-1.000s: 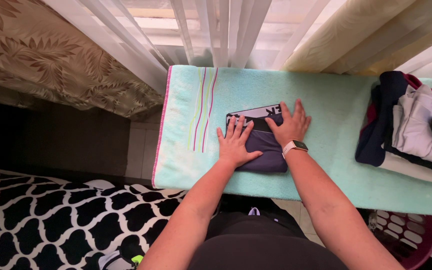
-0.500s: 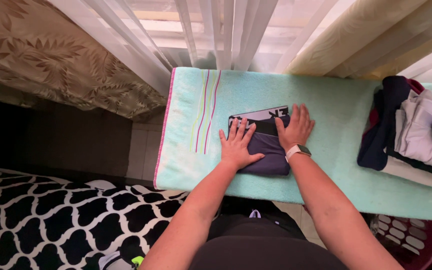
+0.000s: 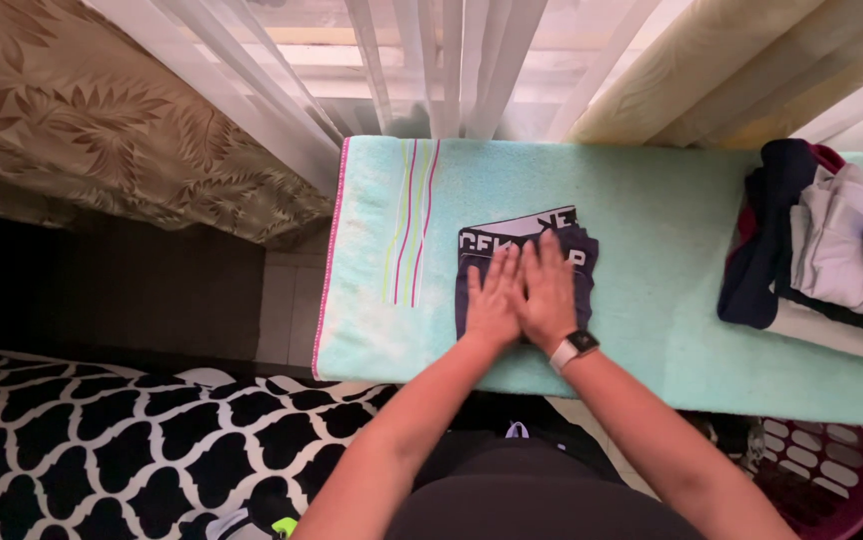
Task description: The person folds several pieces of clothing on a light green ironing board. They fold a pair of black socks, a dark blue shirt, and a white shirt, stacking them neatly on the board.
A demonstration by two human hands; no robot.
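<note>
A folded dark navy garment [image 3: 580,262] with a grey and black waistband lies on a turquoise towel [image 3: 652,200] spread over a board. Both my hands rest flat on top of it, side by side and touching. My left hand [image 3: 494,298] covers the garment's left half, fingers pointing away from me. My right hand [image 3: 546,292], with a pale smartwatch [image 3: 575,349] on its wrist, covers the middle. Neither hand grips anything.
A pile of folded clothes [image 3: 832,250] sits at the towel's right end. Sheer white curtains [image 3: 432,60] hang behind the board, a leaf-patterned curtain [image 3: 102,120] at left. A black and white patterned rug [image 3: 102,440] lies lower left, a dark red basket [image 3: 832,470] lower right.
My hands have come together from the garment's two sides to its middle, and the garment now looks folded narrower, with the waistband's lettering more exposed.
</note>
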